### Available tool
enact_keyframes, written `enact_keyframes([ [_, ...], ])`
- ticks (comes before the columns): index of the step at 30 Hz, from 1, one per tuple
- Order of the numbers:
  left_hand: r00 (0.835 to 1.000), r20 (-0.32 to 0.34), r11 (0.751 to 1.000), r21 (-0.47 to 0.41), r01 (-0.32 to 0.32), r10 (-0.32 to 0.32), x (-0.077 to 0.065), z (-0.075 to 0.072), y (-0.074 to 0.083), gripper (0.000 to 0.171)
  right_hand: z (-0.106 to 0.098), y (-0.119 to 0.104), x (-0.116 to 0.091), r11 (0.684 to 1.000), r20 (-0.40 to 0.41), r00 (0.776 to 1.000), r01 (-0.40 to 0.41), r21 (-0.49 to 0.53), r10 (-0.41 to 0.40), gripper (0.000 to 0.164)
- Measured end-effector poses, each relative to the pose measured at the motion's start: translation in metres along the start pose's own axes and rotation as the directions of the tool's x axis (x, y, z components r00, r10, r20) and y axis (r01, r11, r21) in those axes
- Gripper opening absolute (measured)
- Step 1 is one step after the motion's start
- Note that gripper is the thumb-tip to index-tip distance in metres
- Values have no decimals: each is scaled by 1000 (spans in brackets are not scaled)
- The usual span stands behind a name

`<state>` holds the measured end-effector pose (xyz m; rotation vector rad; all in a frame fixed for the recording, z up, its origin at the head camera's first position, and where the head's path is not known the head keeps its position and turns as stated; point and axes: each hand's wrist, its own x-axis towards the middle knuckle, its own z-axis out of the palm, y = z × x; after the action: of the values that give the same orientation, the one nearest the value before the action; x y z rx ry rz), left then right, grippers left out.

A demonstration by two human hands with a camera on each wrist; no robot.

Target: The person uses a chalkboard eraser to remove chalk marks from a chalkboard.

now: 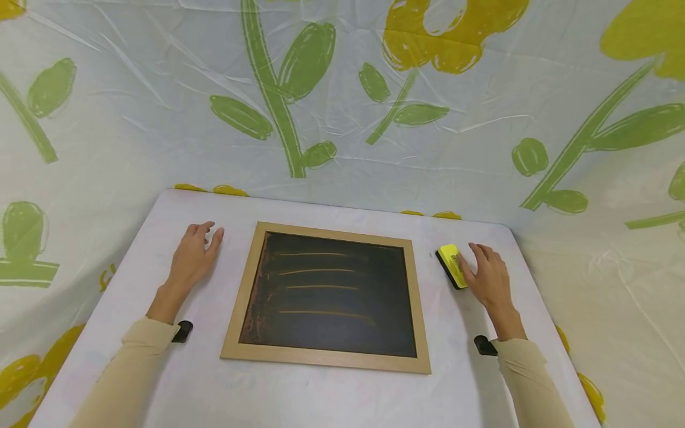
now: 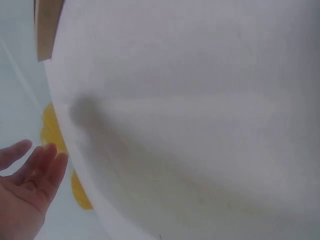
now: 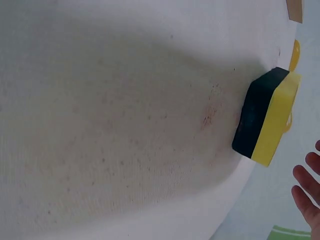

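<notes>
- Where the right hand (image 1: 489, 279) rests on the table (image 1: 342, 398), its relaxed fingers lie against the right side of a yellow and black eraser (image 1: 452, 266); whether they merely touch or lightly grip it cannot be told from the head view.
- Seen from the right wrist camera, the eraser (image 3: 265, 117) lies on the table with its black felt face and its yellow foam back both showing, and only a few fingertips (image 3: 307, 185) reach into the corner, apart from it.
- Just left of the eraser lies a chalkboard (image 1: 329, 294) in a pale wooden frame, flat at the table's middle, bearing four faint orange-yellow chalk lines and a rusty smear down its left edge.
- On the far side of the chalkboard, the left hand (image 1: 194, 257) lies palm down on the table, fingers spread loosely, holding nothing.
- Both sleeves are beige, with a small black device at each wrist.
- A white cloth covers the table; it shows faint reddish specks near the eraser.
- Behind and around hangs a crinkled plastic sheet (image 1: 342, 89) printed with green stems, leaves and yellow flowers.
- A dark patterned label sits on the eraser's top, too small to read.
- Both wrist views are blurred, and each shows only a cut-off corner of the frame.
</notes>
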<state>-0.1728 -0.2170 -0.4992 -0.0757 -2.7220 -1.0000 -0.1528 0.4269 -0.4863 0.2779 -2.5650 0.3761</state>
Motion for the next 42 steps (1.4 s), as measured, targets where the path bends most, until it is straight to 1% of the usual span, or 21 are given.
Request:
enact_keyframes([
  [3,1000,7,999,-34,14,-14,-2,4,3,58,3,-1,-1,1000,-2,1000,-8,18,8,46],
  [8,999,21,997,-69,37,-36,-3,10,5,57,7,-7,-2,997,53,997,-65,43,63,48],
  [15,999,38,993,-112,32,-28,-3,18,13,48,11,-13,-3,991,107,986,-130,42,125,52],
  [24,998,59,985,-170,34,-25,-5,30,20,43,17,-18,-4,973,205,954,-229,26,219,63],
  [30,998,62,981,-191,27,-15,-8,38,23,38,19,-20,-3,963,257,931,-269,9,257,70],
  [33,996,92,980,-194,40,-23,-8,39,24,36,20,-21,-3,963,268,928,-270,3,259,71],
  [37,988,150,978,-197,66,-37,-9,40,24,36,21,-21,-3,962,268,927,-271,-8,264,71],
  [40,987,157,976,-210,64,-31,-9,42,25,34,21,-23,-3,955,278,917,-296,-14,288,70],
  [42,989,144,972,-228,56,-23,-9,44,25,33,22,-24,-3,947,292,904,-320,-21,312,71],
])
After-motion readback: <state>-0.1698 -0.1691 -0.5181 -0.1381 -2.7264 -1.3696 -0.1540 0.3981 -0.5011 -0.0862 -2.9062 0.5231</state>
